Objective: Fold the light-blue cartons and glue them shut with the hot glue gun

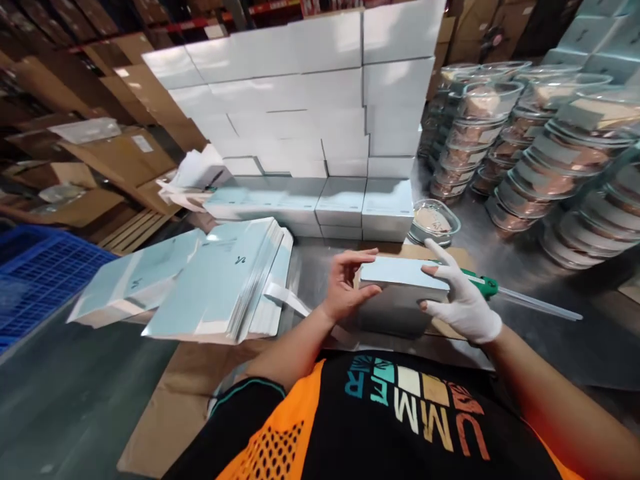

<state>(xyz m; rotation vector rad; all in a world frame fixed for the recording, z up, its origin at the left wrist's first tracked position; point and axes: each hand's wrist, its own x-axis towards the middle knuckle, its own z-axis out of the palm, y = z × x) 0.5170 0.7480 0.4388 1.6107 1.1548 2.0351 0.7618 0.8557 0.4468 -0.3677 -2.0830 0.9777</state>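
Bare left hand (345, 287) and gloved right hand (463, 303) each grip the pale box (400, 293).

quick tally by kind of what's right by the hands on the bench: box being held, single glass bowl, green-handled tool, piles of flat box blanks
box held in both hands, left hand and gloved right hand: 1
single lidded glass bowl: 1
green-handled tool: 1
piles of flat box blanks: 2
total: 5
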